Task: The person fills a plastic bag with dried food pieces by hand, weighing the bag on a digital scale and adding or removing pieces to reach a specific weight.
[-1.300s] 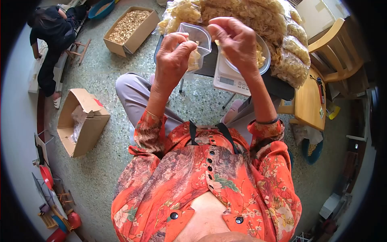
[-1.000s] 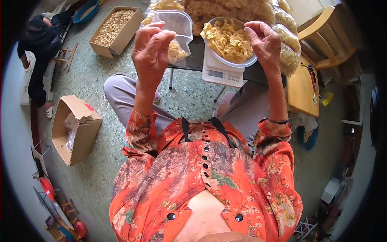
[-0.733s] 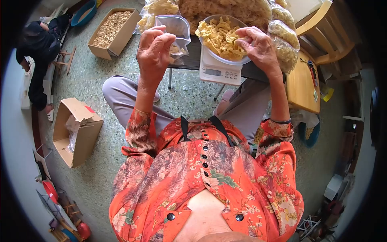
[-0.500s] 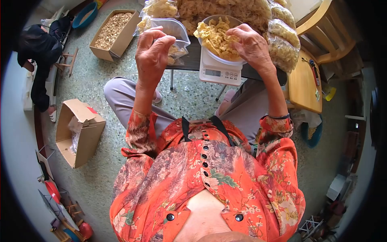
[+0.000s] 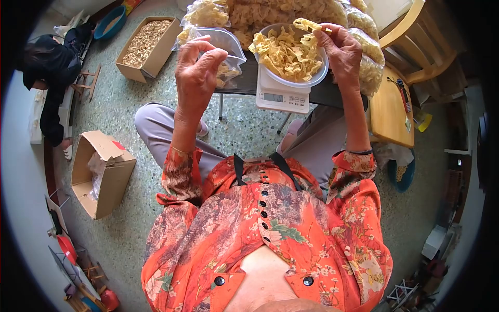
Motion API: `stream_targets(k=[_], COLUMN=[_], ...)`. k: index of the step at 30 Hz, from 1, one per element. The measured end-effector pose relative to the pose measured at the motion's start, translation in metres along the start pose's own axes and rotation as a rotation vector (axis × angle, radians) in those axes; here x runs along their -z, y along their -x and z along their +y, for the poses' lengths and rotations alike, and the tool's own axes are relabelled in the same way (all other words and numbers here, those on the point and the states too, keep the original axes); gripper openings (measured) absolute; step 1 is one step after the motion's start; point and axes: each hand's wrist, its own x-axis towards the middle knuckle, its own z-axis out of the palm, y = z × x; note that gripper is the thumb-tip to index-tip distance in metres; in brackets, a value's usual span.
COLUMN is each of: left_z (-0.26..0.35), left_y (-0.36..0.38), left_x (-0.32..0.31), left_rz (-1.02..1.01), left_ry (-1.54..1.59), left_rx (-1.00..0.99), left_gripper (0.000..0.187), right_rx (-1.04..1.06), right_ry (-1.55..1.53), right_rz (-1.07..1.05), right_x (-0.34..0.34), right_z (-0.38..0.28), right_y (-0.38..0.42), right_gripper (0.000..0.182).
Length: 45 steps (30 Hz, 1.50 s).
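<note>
My left hand [image 5: 196, 73] is closed on the edge of a clear plastic bag [image 5: 228, 44], whose mouth gapes to the right. Some yellowish flakes show low in that bag. Between the thumb and fingers of my right hand [image 5: 344, 54] is a curled dried yellow flake [image 5: 306, 24], raised over the bowl's far right side. More dried yellow flakes [image 5: 288, 57] fill the white plastic bowl [image 5: 315, 81], which rests on a white digital scale [image 5: 282, 98]. The digits on its display are too small to read surely.
Filled clear bags [image 5: 286, 11] are piled behind the bowl. To the right is a wooden chair [image 5: 391, 112] with tools on its seat. A carton of brown chips [image 5: 147, 44] and an open cardboard box [image 5: 112, 179] stand on the floor at left, near a seated person [image 5: 54, 67].
My right hand has lifted out of the bowl, up and to the right, bringing a yellow flake with it. My left hand has stayed almost still at the bag.
</note>
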Motion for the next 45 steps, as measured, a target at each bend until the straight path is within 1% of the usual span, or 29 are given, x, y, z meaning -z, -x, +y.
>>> stream_targets(k=[3, 5, 8, 9, 10, 12, 13, 15, 16, 18, 20, 25, 27, 28, 30, 32, 34, 35, 38, 39, 42, 43, 45], left_z=[0.001, 0.001, 0.002, 0.002, 0.002, 0.003, 0.003, 0.002, 0.002, 0.001, -0.001, -0.001, -0.002, -0.003, -0.004, -0.005, -0.004, -0.004, -0.002, -0.002, -0.003, -0.004, -0.004], left_y=[0.0, 0.0, 0.0, -0.001, -0.001, -0.001, -0.001, -0.002, -0.002, -0.001, 0.0, -0.005, -0.006, -0.006, -0.007, -0.008, -0.007, -0.006, -0.006, -0.005, -0.001, -0.001, 0.002], left_x=[0.0, -0.001, 0.001, 0.002, 0.002, 0.003, 0.003, 0.002, 0.001, -0.002, -0.001, -0.001, -0.002, -0.003, -0.004, -0.006, -0.006, -0.007, -0.008, -0.007, -0.006, -0.005, -0.004], left_rz=[-0.009, -0.01, -0.011, -0.021, -0.03, -0.023, -0.017, -0.017, -0.017, -0.01, -0.001, -0.001, 0.0, 0.0, 0.001, -0.001, -0.002, -0.006, 0.027, 0.036, 0.04, 0.043, 0.047], left_ry=[0.013, 0.014, 0.002, -0.012, -0.026, -0.029, -0.031, -0.04, -0.051, -0.016, 0.005, 0.02, 0.013, 0.01, 0.007, -0.002, -0.003, 0.002, 0.021, 0.038, 0.016, 0.016, 0.024], left_rx=[0.002, -0.001, -0.003, -0.009, -0.016, -0.012, -0.009, -0.011, -0.012, -0.005, 0.007, -0.003, -0.003, -0.016, -0.028, -0.053, -0.03, -0.006, -0.025, -0.019, -0.007, -0.005, -0.003], left_gripper=[0.021, 0.021, 0.021, 0.022, 0.022, 0.022, 0.021, 0.02, 0.02, 0.022, 0.023, 0.022, 0.022, 0.021, 0.021, 0.02, 0.021, 0.022, 0.02, 0.019, 0.02, 0.02, 0.018], right_rx=[-0.025, -0.057, -0.003, -0.063, -0.062, -0.117, -0.116, -0.192, -0.191, -0.145, -0.117, -0.087, -0.029, -0.026, -0.018, 0.0, 0.012, 0.024, 0.006, -0.035, -0.056, -0.055, 0.138], right_ry=[-0.031, 0.048, 0.06, 0.006, 0.006, -0.131, -0.13, -0.223, -0.223, -0.042, -0.079, -0.185, -0.279, -0.279, -0.425, -0.447, -0.589, -0.604, -0.617, -0.614, -0.231, -0.229, -0.011], right_rz=[-0.015, -0.058, -0.077, -0.066, -0.066, -0.089, -0.089, -0.097, -0.099, -0.003, 0.039, 0.115, 0.137, 0.134, 0.103, 0.061, 0.065, 0.034, -0.036, -0.087, -0.249, -0.252, -0.232], right_x=[-0.002, -0.004, -0.004, -0.004, -0.003, -0.001, 0.0, 0.003, 0.003, -0.004, -0.006, -0.016, -0.022, -0.026, -0.036, -0.047, -0.064, -0.074, -0.104, -0.109, -0.111, -0.112, -0.114], right_z=[0.001, -0.001, 0.01, 0.01, 0.01, 0.008, 0.007, 0.005, 0.003, 0.002, -0.001, -0.032, -0.044, -0.051, -0.063, -0.069, -0.068, -0.067, -0.078, -0.076, -0.073, -0.069, -0.064], right_y=[0.001, 0.002, 0.0, -0.001, -0.002, -0.003, -0.002, -0.002, -0.002, -0.001, -0.004, -0.008, -0.01, -0.01, -0.011, -0.014, -0.015, -0.013, 0.003, 0.005, 0.008, 0.008, 0.007], right_gripper=[0.017, 0.02, 0.021, 0.02, 0.02, 0.02, 0.02, 0.02, 0.02, 0.02, 0.02, 0.021, 0.022, 0.022, 0.022, 0.025, 0.023, 0.022, 0.02, 0.02, 0.012, 0.012, 0.008])
